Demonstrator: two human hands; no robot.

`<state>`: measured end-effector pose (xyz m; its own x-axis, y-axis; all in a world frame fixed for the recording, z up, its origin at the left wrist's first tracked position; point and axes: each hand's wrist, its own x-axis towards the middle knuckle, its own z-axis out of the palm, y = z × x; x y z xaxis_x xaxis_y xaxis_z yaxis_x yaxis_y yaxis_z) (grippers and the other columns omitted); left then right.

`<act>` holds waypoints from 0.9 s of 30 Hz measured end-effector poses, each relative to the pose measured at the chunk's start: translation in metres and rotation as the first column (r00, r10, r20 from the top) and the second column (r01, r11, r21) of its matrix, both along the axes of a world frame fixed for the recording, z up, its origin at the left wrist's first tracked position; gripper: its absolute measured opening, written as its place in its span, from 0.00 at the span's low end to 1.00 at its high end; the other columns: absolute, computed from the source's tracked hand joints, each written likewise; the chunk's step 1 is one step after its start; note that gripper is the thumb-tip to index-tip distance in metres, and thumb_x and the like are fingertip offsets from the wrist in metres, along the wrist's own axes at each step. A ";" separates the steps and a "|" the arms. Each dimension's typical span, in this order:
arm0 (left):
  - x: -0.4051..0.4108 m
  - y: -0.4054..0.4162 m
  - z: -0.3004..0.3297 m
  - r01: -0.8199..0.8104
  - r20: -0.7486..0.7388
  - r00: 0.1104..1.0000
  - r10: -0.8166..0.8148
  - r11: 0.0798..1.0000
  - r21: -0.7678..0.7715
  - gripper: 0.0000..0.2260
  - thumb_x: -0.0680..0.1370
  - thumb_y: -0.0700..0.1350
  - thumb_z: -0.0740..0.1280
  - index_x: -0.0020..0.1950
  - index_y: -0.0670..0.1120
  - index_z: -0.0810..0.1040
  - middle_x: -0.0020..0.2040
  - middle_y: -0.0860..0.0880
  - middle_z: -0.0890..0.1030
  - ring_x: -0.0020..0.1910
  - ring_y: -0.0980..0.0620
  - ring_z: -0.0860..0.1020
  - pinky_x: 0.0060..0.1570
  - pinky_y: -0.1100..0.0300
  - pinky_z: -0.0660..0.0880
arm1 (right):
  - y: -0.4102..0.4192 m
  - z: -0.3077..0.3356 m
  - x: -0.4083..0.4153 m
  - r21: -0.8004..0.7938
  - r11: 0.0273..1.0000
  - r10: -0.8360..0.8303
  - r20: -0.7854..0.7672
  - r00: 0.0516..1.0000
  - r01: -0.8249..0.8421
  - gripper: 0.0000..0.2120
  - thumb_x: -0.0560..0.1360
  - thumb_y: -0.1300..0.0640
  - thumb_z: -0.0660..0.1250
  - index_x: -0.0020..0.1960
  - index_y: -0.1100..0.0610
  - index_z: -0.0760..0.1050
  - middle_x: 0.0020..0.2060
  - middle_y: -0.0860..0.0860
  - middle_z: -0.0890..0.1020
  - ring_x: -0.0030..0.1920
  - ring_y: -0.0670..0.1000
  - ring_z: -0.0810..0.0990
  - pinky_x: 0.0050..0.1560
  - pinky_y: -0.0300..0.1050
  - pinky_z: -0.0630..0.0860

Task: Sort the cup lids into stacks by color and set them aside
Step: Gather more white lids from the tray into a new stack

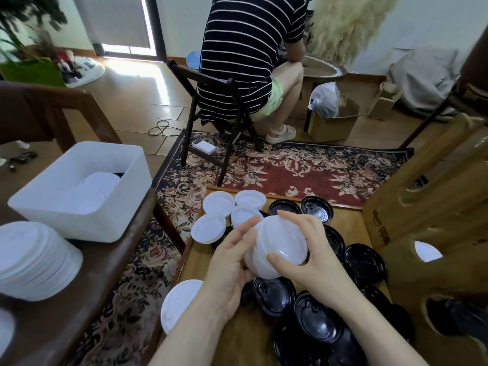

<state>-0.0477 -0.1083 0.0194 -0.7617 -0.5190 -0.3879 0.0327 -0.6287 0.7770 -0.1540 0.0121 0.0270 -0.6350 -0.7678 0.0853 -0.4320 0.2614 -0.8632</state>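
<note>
I hold a short stack of white lids (277,241) above the wooden tray (195,262). My left hand (232,268) cups it from the left and below. My right hand (303,257) grips it from the right, thumb across its near rim. Several loose white lids (219,203) lie at the tray's far left, and one more white lid (179,305) sits by my left wrist. Black lids (364,262) lie scattered over the tray's right and near side. A tall stack of white lids (34,260) lies on the brown bench at left.
A white plastic bin (79,207) with white lids inside stands on the brown bench (105,273). A carved wooden piece (435,207) borders the tray on the right. A person in a striped shirt sits on a folding chair (206,101) beyond the patterned rug (303,165).
</note>
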 end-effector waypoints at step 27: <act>-0.001 0.014 0.001 -0.120 0.005 0.993 0.121 0.990 -0.070 0.12 0.82 0.41 0.63 0.59 0.52 0.83 0.59 0.49 0.85 0.60 0.49 0.82 0.57 0.53 0.79 | -0.014 -0.018 0.017 -0.036 0.970 -0.236 0.060 0.970 0.238 0.39 0.58 0.31 0.68 0.65 0.46 0.65 0.59 0.39 0.73 0.60 0.40 0.73 0.58 0.42 0.73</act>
<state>-0.0485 -0.0942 0.0208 -0.6885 -0.6329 -0.3541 0.0977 -0.5648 0.8194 -0.1369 -0.0024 0.0088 -0.8032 -0.5910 0.0746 -0.3134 0.3127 -0.8967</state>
